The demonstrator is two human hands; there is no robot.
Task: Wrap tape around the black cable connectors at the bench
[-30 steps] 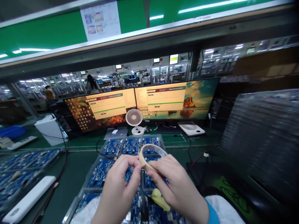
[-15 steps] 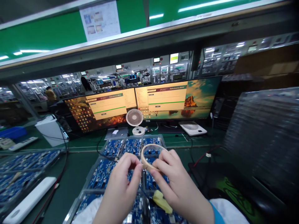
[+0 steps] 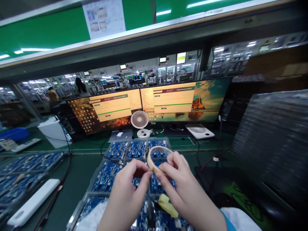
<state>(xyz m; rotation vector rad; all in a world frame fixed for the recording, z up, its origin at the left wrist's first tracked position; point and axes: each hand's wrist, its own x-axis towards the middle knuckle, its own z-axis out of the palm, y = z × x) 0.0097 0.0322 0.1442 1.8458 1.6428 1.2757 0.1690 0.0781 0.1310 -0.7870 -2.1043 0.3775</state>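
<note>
View tilted up a bit vs 1 s ago: the whole bench slid down and slightly right in frame, and the posted sheet at top got cut by the upper edge. Tape roll (image 3: 159, 159) rose a little with the hands and turned more upright, its ring opening showing rounder than before. Left hand (image 3: 128, 189) fingertips shifted closer to the roll's lower edge, meeting the right hand (image 3: 185, 189) thumb there. Right hand fingers curled further over the roll's near side. Yellow piece (image 3: 167, 205) under the right hand showed a bit more. In the bkgd, the dark-haired person (image 3: 80, 86) moved left along the aisle, nearer the person in orange (image 3: 52, 94).
</note>
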